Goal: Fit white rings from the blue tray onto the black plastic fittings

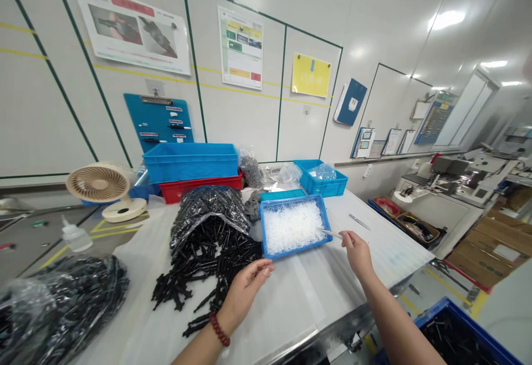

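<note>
Blue tray [299, 246]: ahead, long axis slanting, nearer right hand.
Right hand [357, 254]: pinching slender rod [330, 234].
Left hand [245, 293]: fingers gathered; any hold unclear.

Left hand [245, 294] below blue tray [296, 225], fingers loosely curled, beaded bracelet [220, 329] on wrist. Right hand [357, 254] right of tray, fingertips pinching slim metal tool [330, 234].

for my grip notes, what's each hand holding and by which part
The right hand holds metal tweezers by their rear end, tips over the white plastic pieces in the blue tray. The left hand is pinched, but whether it holds anything cannot be told.
</note>
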### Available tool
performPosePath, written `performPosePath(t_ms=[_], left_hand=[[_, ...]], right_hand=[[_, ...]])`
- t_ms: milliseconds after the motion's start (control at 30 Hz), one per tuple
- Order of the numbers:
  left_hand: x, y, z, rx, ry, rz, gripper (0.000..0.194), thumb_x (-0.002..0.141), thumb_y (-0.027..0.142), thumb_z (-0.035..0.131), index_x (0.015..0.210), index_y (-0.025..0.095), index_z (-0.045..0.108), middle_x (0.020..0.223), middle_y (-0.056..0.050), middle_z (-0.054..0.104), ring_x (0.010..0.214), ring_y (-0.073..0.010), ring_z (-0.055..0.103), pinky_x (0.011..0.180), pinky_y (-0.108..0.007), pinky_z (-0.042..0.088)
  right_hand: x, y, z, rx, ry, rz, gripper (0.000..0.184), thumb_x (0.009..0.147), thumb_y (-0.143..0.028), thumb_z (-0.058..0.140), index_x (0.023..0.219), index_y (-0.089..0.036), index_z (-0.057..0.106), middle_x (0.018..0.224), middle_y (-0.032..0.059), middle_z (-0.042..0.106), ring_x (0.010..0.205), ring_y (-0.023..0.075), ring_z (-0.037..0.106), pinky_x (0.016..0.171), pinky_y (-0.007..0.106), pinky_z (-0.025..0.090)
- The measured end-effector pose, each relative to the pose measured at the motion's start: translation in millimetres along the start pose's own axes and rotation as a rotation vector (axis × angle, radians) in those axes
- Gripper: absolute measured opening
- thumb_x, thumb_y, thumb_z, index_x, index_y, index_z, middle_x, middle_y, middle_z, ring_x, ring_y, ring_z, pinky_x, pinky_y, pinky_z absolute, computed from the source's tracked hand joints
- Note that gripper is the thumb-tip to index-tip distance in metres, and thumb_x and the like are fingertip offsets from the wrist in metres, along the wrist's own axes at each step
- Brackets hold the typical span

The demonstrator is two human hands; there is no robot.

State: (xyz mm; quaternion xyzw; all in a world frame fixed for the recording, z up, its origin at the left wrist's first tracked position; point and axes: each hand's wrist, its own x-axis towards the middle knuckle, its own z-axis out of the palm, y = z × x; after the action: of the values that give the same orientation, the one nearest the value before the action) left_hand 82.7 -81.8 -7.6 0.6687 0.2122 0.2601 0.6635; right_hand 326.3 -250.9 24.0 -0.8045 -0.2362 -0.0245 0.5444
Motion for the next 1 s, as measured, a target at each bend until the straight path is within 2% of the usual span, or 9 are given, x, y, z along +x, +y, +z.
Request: performPosePath(t_ms=[200,400,467,567,633,700,800,900,1000], left_hand=[[1,-5,0.1,-0.006,-0.012,0.008,0.051,0.068,0.054,0.062,0.098,0.013,0.062,0.093,-0.011,0.066,0.085,-0.0215,0.060,0.081,-0.034,0.048],[5,-13,-2.1,0.064,0.000,0.064,0.045,0.073,0.049,0.058,0.100,0.013,0.061,0.093,-0.011,0.066,0.087,-0.0215,0.061,0.080,-0.033,0.049],[6,-15,-3.2,0.170,0.045,0.133,0.038,0.076,0.043,0.056,0.100,0.015,0.062,0.094,-0.010,0.067,0.088,-0.0214,0.061,0.078,-0.032,0.049],[4,-15,-3.5,0.444,0.069,0.318,0.028,0.079,0.032,0.054,0.102,0.018,0.063,0.093,-0.007,0.067,0.085,-0.0195,0.061,0.080,-0.032,0.048],[2,-14,-2.1,0.634,0.029,0.419,0.027,0.080,0.026,0.056,0.106,0.019,0.061,0.093,-0.006,0.067,0.083,-0.0188,0.060,0.081,-0.032,0.047],[1,-13,0.3,0.802,-0.026,0.464,0.024,0.082,0.024,0.057,0.104,0.019,0.062,0.090,-0.005,0.067,0.081,-0.0186,0.060,0.077,-0.030,0.047],[-1,-13,4.7,1.008,-0.091,0.469,0.017,0.086,0.028,0.052,0.087,0.018,0.065,0.077,-0.004,0.066,0.073,-0.0180,0.058,0.069,-0.028,0.044],[-2,-13,8.4,1.120,-0.127,0.472,0.032,0.090,0.034,0.045,0.071,0.017,0.063,0.066,-0.003,0.063,0.065,-0.0168,0.056,0.065,-0.027,0.040],[-4,-13,11.0,1.169,-0.149,0.498,0.036,0.091,0.037,0.042,0.069,0.016,0.061,0.064,-0.003,0.061,0.063,-0.0159,0.053,0.063,-0.027,0.038]], right_hand=[[4,11,1,0.141,-0.026,0.097,0.049,0.070,-0.059,0.040,0.071,-0.014,0.060,0.049,-0.0012,0.046,0.043,0.0114,0.038,0.043,0.024,0.031],[-4,-2,-1,0.219,-0.093,0.094,0.049,0.068,-0.060,0.043,0.074,-0.015,0.060,0.051,-0.0015,0.044,0.045,0.0112,0.037,0.044,0.024,0.031],[-14,-10,1,0.224,-0.158,0.061,0.048,0.069,-0.060,0.045,0.073,-0.015,0.060,0.051,-0.0013,0.044,0.047,0.0121,0.038,0.046,0.024,0.032],[-36,-23,5,0.165,-0.323,-0.012,0.047,0.071,-0.060,0.044,0.072,-0.017,0.061,0.050,-0.0011,0.045,0.051,0.0138,0.042,0.051,0.025,0.036],[-50,-30,9,0.096,-0.424,-0.054,0.045,0.072,-0.059,0.044,0.072,-0.018,0.062,0.050,-0.0012,0.046,0.053,0.0150,0.045,0.055,0.026,0.038],[-61,-35,12,0.036,-0.494,-0.083,0.042,0.074,-0.056,0.043,0.072,-0.019,0.062,0.050,-0.0014,0.047,0.054,0.0156,0.047,0.057,0.027,0.038],[-68,-39,16,-0.016,-0.525,-0.117,0.041,0.075,-0.054,0.041,0.071,-0.020,0.063,0.050,-0.0017,0.046,0.053,0.0155,0.047,0.056,0.026,0.038],[-70,-42,18,-0.050,-0.513,-0.149,0.042,0.077,-0.054,0.038,0.069,-0.020,0.062,0.048,-0.0020,0.044,0.050,0.0151,0.046,0.052,0.026,0.038],[-74,-44,23,-0.091,-0.486,-0.219,0.041,0.080,-0.053,0.037,0.069,-0.021,0.061,0.052,-0.0003,0.051,0.051,0.0153,0.048,0.052,0.026,0.039]])
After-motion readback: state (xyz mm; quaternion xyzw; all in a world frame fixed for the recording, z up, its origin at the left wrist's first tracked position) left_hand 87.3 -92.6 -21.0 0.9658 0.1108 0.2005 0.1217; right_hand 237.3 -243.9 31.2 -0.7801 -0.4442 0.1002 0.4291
